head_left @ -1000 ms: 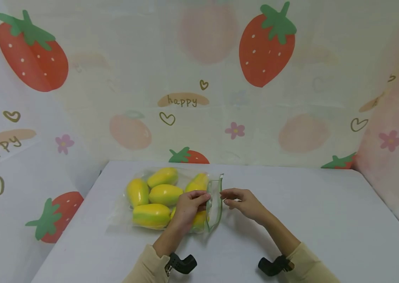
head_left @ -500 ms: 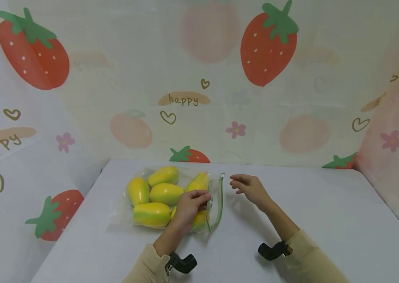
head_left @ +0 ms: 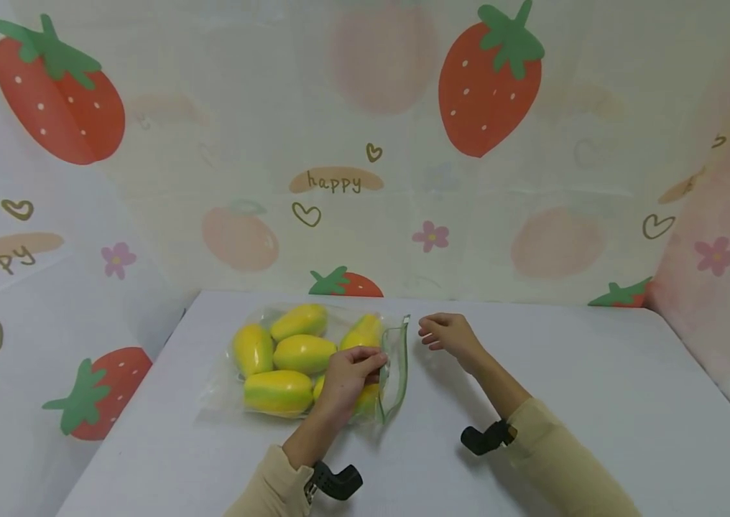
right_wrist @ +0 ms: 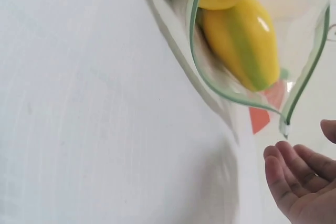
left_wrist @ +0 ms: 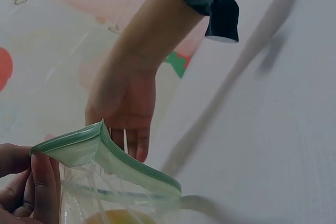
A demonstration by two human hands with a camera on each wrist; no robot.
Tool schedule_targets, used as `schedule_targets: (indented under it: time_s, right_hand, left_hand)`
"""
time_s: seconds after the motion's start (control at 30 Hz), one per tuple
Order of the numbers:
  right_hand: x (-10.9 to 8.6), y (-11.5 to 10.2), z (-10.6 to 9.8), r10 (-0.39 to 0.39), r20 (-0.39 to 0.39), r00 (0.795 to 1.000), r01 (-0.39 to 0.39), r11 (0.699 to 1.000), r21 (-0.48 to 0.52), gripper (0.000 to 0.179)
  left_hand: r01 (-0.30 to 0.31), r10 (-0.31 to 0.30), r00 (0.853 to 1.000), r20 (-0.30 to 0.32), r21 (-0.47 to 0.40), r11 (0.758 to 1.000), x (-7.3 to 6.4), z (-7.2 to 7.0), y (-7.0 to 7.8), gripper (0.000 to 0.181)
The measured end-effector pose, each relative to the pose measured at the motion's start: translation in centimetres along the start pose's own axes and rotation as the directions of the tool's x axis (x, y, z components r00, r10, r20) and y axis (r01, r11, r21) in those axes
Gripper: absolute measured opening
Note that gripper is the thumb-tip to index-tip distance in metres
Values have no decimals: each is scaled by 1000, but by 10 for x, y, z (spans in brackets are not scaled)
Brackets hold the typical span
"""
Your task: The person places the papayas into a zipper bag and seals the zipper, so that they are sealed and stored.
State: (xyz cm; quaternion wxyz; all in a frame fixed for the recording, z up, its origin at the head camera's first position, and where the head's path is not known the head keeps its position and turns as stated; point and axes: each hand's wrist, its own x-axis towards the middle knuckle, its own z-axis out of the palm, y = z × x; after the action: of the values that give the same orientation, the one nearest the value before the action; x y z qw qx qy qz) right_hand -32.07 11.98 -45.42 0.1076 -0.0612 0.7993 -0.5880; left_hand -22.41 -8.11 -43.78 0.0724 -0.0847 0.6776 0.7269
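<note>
A clear zip bag (head_left: 352, 327) with a green-edged mouth lies on the table, its mouth facing right and gaping. Inside are several yellow fruits (head_left: 303, 354) with green streaks, shaped like papayas. My left hand (head_left: 348, 377) pinches the near lip of the mouth between thumb and fingers, as the left wrist view also shows. Just right of the bag's far corner hovers my right hand (head_left: 452, 337), fingers loosely bent, holding nothing. In the right wrist view a small whitish zip slider (right_wrist: 284, 128) sits at that corner, a little apart from the fingertips (right_wrist: 283, 148).
The white table (head_left: 565, 402) stretches to the right of the bag. Behind it hangs a strawberry-printed cloth (head_left: 397, 179), which also covers both sides. A black wrist camera sits on each forearm.
My right hand has moved away from the bag's mouth, to the right and toward the far side, leaving its edge. My left hand keeps its pinch in the same place.
</note>
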Motion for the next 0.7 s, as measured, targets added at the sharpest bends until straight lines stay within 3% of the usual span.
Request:
schedule_targets:
  time_s: [0.23, 0.47, 0.7]
  right_hand:
    - [16, 3, 13, 108, 13, 994, -108, 994, 26, 42]
    - [21, 6, 23, 179, -34, 983, -175, 980, 96, 37]
    - [21, 1, 29, 189, -23, 982, -183, 969, 164, 35]
  left_hand:
    - [-10, 10, 1000, 8, 25, 1000, -2, 0, 2, 31]
    - [-35, 35, 999, -2, 58, 998, -1, 4, -1, 31]
    - [-77, 78, 997, -13, 92, 993, -3, 5, 1, 30]
